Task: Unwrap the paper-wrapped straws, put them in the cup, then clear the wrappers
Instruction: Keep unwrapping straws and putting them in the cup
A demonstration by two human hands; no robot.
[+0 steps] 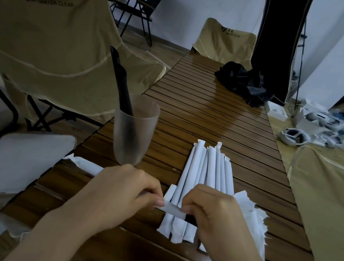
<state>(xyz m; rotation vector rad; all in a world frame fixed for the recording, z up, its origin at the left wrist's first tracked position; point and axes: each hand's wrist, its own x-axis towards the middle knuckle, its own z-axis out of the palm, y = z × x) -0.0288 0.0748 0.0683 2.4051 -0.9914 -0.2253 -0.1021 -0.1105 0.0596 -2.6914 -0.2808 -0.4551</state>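
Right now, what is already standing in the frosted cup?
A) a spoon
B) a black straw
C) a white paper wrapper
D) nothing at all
B: a black straw leans inside the frosted cup, while the wrapped straws lie on the table beside it.

Slatted wooden bench (209, 118), tan folding chair (51, 41) at left, second tan chair (225, 41) at the far end, crumpled black bag (242, 83) on the bench, black folding chair (141, 11) by the wall, white headsets and boxes (325, 131) at right
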